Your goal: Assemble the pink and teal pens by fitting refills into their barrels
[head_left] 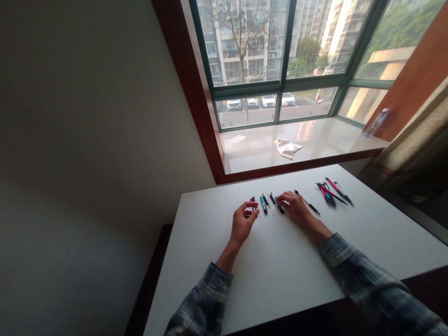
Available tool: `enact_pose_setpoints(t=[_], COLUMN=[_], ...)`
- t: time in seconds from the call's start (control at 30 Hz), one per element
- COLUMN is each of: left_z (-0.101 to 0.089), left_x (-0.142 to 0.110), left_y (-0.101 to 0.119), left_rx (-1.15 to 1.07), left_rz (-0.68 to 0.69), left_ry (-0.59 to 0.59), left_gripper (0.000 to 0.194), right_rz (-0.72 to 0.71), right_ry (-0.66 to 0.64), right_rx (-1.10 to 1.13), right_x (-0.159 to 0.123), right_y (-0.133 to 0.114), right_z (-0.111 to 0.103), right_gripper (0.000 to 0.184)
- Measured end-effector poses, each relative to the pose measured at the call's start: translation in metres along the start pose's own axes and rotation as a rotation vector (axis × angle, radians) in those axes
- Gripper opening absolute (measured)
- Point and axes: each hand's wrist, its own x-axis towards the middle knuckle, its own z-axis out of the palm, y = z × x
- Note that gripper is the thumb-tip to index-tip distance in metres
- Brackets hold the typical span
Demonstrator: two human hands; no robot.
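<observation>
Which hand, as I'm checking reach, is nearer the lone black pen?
Right: the right hand lies just left of the black pen; the left hand sits farther left, beyond the row of pens.

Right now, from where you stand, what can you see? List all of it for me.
Pens in a row: several, black, teal and red, mid-table.
Lone pen: one, black and silver, right of the row.
Pen cluster: about five, red and black, at the table's right.
Table: one, white, under the hands.
Windowsill: one, pale, beyond the table.
Cloth: one, white, crumpled on the sill.
Paper slip: one, white, on the sill.
Bottle: one, clear, at the sill's right end.
Curtain: one, beige, far right.
Parked cars: four, white, outside the window.
Sleeves: two, blue plaid, on the forearms.
Left grip: one bare hand, at the row's left end.
Right grip: one bare hand, over the row's right end.
</observation>
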Motion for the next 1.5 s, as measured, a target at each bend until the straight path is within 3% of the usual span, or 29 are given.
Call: enact_pose_setpoints(t=[0.27, 0.4, 0.57, 0.67, 0.77, 0.87, 0.97, 1.1, 1.2, 1.3, 1.5], left_z=[-0.001, -0.001, -0.002, -0.002, -0.001, -0.001, -0.002, -0.002, -0.002, -0.002, -0.002], left_x=[0.000, 0.000, 0.001, 0.000, -0.001, -0.002, -0.002, -0.004, -0.005, -0.008, -0.016], left_y=[0.000, 0.000, -0.002, -0.001, 0.000, 0.001, 0.003, 0.007, 0.009, 0.012, 0.018], left_rx=[0.012, 0.022, 0.038, 0.051, 0.070, 0.095, 0.128, 0.168, 0.171, 0.185, 0.406], left_rz=[0.001, 0.009, 0.031, 0.042, 0.055, 0.072, 0.093, 0.165, 0.202, 0.249, 0.439], left_ry=[0.000, -0.004, 0.003, 0.009, -0.002, 0.002, 0.032, 0.086, 0.085, 0.051, 0.023], left_gripper=[0.025, 0.025, 0.024, 0.024, 0.026, 0.025, 0.025, 0.025, 0.027, 0.028, 0.029], right_rz=[0.038, 0.107, 0.380, 0.493, 0.551, 0.646, 0.722, 0.667, 0.636, 0.559, 0.372], right_ry=[0.009, 0.089, 0.291, 0.228, 0.177, 0.199, 0.297, 0.444, 0.473, 0.366, -0.020], right_rx=[-0.021, -0.080, -0.342, -0.460, -0.453, -0.353, -0.100, 0.376, 0.617, 0.695, 0.852], right_x=[0.001, -0.003, -0.047, -0.081, -0.095, -0.087, -0.073, -0.061, -0.048, -0.024, 0.030], right_y=[0.000, 0.000, 0.013, 0.020, 0.020, 0.013, 0.003, -0.012, -0.026, -0.044, -0.082], right_z=[0.000, -0.017, -0.051, -0.060, -0.063, -0.066, -0.072, -0.071, -0.062, -0.051, -0.015], right_gripper=[0.016, 0.021, 0.034, 0.043, 0.034, 0.028, 0.032, 0.043, 0.043, 0.039, 0.038])
